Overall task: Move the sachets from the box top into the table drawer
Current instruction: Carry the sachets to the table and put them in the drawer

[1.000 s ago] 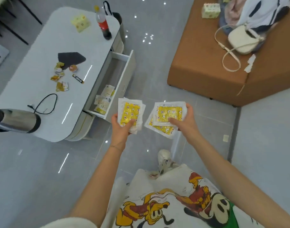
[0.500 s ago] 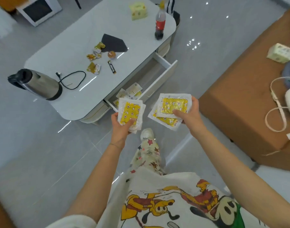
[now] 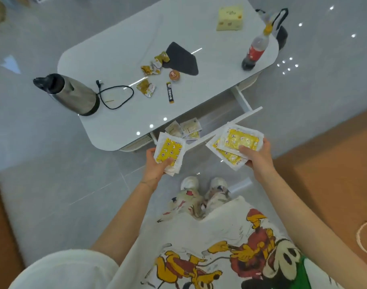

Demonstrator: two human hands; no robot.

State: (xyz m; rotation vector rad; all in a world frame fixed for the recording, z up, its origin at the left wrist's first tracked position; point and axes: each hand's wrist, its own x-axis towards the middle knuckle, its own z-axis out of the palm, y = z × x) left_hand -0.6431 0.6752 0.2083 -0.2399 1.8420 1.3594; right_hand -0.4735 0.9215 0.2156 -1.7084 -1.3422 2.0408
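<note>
Head camera: two fanned stacks held just short of the open drawer

Both hands are closed on sachets. The left hand (image 3: 155, 165) pinches a small stack (image 3: 169, 153) with the thumb on top and the fingers underneath. The right hand (image 3: 255, 155) grips a looser bundle (image 3: 234, 144) the same way, by its near corner. Both lots hang in the air near the drawer (image 3: 249, 112), which stands pulled out from the table (image 3: 120, 126). A few sachets (image 3: 186, 129) already lie at its left end.

The main risk is spillage. The right bundle is splayed, with its lower packets sticking out at an angle. The thumb presses only one corner, so a tilt could let the slick wrappers slide apart and drop onto the floor (image 3: 199, 165) in front of the drawer.

Releasing too early is the second risk. The drawer opening looks shallow from front to back, and packets dropped from this height could hit the front panel or skid under the tabletop edge. Lowering each stack well inside before the fingers loosen would likely prevent both.
</note>
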